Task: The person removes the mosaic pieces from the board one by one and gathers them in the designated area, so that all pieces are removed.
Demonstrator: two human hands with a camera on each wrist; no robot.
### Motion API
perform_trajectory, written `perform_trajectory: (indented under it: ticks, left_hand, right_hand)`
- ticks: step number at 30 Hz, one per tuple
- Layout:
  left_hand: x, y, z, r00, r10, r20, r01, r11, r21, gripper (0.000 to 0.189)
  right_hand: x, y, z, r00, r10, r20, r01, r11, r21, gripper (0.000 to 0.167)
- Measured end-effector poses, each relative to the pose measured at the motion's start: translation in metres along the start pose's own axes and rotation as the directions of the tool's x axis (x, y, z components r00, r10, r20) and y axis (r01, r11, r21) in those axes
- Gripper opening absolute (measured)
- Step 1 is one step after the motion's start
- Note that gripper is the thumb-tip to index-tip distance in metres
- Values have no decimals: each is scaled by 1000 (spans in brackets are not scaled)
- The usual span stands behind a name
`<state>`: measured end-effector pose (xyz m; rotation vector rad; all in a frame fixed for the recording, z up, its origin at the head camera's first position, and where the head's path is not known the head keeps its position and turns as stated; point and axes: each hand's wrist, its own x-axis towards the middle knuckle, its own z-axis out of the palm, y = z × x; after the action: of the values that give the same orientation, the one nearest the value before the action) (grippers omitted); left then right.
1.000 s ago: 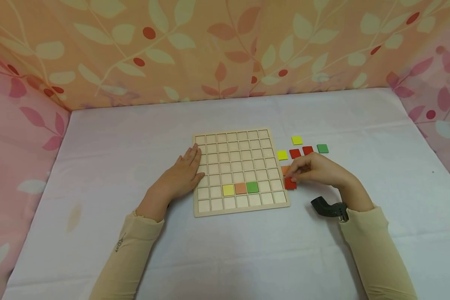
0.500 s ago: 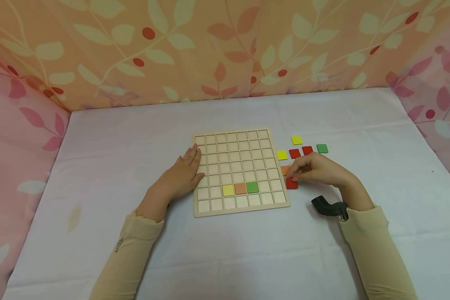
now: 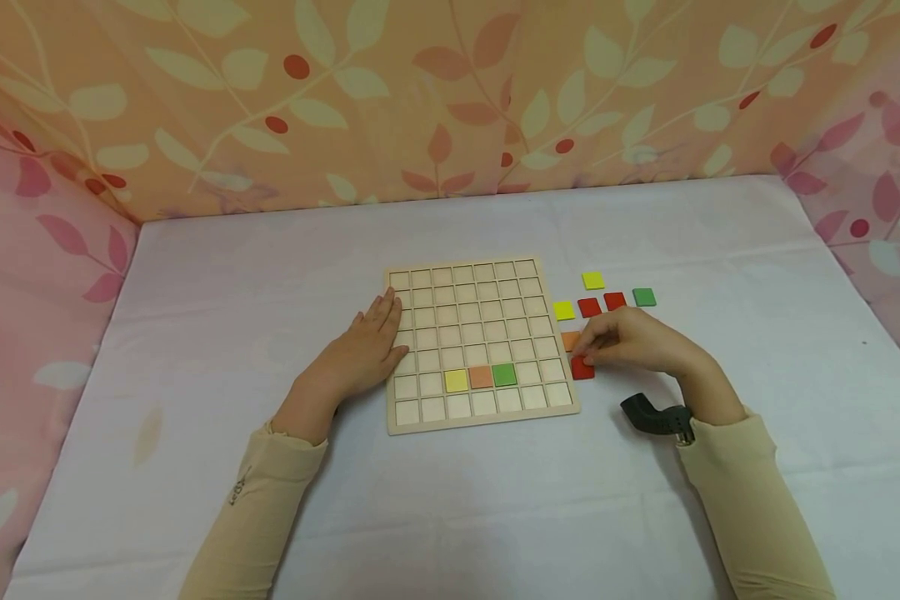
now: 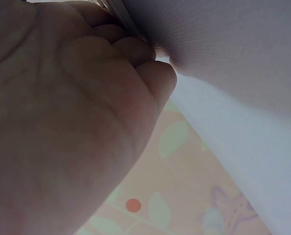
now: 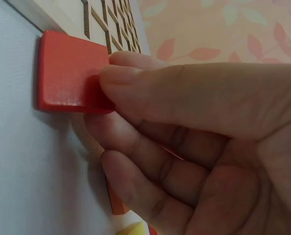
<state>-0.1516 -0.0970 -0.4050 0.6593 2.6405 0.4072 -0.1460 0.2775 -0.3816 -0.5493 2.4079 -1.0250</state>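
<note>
My left hand (image 3: 363, 350) rests with straight fingers on the left edge of a wooden grid board (image 3: 461, 335). In the left wrist view, its palm (image 4: 77, 112) fills much of the frame and its fingertips are partly hidden. A yellow tile (image 3: 456, 381), an orange tile (image 3: 481, 377) and a green tile (image 3: 505, 374) lie side by side in the board's second row from the front. Just off the board's right edge, my right hand (image 3: 633, 337) pinches a square red tile (image 5: 67, 73). Its thumb (image 5: 121, 81) presses the tile's upper face, with fingers beneath.
To the right of the board lie loose tiles: an orange tile (image 3: 571, 340) partly behind my right fingers, two yellow ones, two further red ones and a green tile (image 3: 644, 297). A black wrist device (image 3: 656, 415) sits at my right cuff. Patterned curtains border the white-covered table (image 3: 435, 517).
The red tile in my right hand has shifted very slightly to the right, away from the board's edge. My left hand and the board stay in place.
</note>
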Motion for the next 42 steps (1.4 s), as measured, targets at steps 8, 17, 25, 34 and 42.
perform_trajectory:
  ticks: [8,17,25,34,42]
  left_hand:
    - [0,0,1,1000,-2,-2,2,1000,2,69]
    - [-1,0,1,1000,-7,1,7,1000,4,69]
    - [-1,0,1,1000,-3,-2,3,1000,2,69]
    - [0,-1,2,1000,-6,5,6,1000,3,69]
    - [1,-1,1,1000,2,-2,-2,1000,9,69]
  right_hand:
    - [0,-5,2,1000,-18,10,19,998,-61,12]
    - [-1,-8,2,1000,-20,6,21,996,-90,11]
    - [-1,-8,2,1000,-18,8,18,996,-83,10]
    - [0,-6,3,1000,-25,-4,24,997,-79,9]
    - [3,-5,5,999,-39,-34,37,998,-45,9]
